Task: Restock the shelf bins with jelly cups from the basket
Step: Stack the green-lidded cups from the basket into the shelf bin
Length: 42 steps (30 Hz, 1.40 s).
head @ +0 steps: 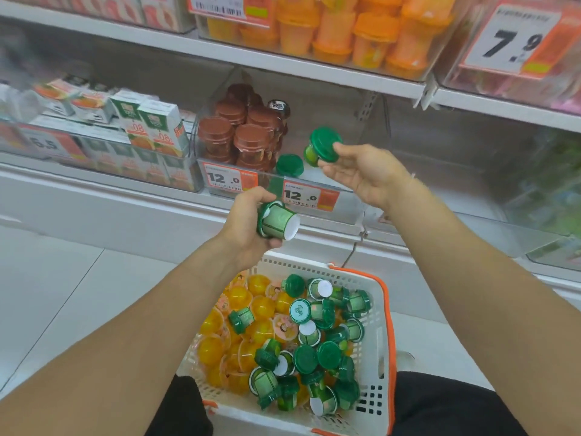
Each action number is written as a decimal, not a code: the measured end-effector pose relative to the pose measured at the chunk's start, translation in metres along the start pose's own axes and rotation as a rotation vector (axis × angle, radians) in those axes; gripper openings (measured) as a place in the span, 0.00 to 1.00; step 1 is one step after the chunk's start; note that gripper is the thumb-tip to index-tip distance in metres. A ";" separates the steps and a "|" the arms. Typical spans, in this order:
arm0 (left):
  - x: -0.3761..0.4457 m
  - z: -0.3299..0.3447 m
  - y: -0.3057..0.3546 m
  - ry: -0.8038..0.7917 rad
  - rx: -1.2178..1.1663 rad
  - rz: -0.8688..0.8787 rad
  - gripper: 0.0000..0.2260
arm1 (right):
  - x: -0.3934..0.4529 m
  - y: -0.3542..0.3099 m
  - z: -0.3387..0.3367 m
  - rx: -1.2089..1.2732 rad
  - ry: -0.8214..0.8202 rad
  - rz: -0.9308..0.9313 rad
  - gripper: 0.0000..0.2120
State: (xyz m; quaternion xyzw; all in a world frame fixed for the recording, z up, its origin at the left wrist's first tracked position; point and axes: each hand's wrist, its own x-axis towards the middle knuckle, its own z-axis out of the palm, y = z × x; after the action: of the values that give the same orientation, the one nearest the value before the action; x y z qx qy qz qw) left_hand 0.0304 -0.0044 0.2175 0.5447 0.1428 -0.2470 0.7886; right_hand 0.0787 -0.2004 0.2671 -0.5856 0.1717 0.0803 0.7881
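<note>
My right hand (pixel 364 174) pinches a green-lidded jelly cup (pixel 322 146) by its lid, tilted, over the clear shelf bin (pixel 342 196) on the lower shelf. One green cup (pixel 289 165) stands in that bin next to stacked brown-lidded cups (pixel 242 133). My left hand (pixel 248 221) grips another green jelly cup (pixel 276 220) on its side, white base pointing right, just in front of the bin's price tags. Below, the white basket (pixel 375 325) with orange trim holds several green cups (pixel 317 344) and yellow jelly cups (pixel 242 328).
The upper shelf carries a bin of orange cups (pixel 345 29) and a 7.9 price card (pixel 509 42). Juice cartons (pixel 147 124) fill the bin to the left. A bin with greenish goods (pixel 553 184) sits at the right. White floor tiles (pixel 63 294) lie to the left.
</note>
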 end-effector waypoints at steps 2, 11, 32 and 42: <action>0.000 0.000 0.002 -0.002 -0.013 0.009 0.09 | 0.034 -0.007 0.008 -0.047 0.083 0.007 0.14; 0.010 -0.014 0.000 0.050 0.001 -0.128 0.11 | 0.138 0.008 0.027 -0.225 0.224 0.189 0.15; 0.011 -0.004 0.005 -0.047 -0.176 -0.034 0.08 | 0.111 0.004 0.028 -0.917 0.323 -0.359 0.10; 0.004 -0.006 -0.005 0.103 0.443 0.605 0.23 | -0.028 0.016 0.025 -0.886 -0.295 -0.237 0.16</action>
State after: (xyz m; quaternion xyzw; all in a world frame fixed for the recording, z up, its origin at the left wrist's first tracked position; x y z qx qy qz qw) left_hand 0.0313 -0.0012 0.2088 0.7314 -0.0417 -0.0001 0.6806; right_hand 0.0517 -0.1693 0.2691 -0.8631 -0.0603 0.1376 0.4822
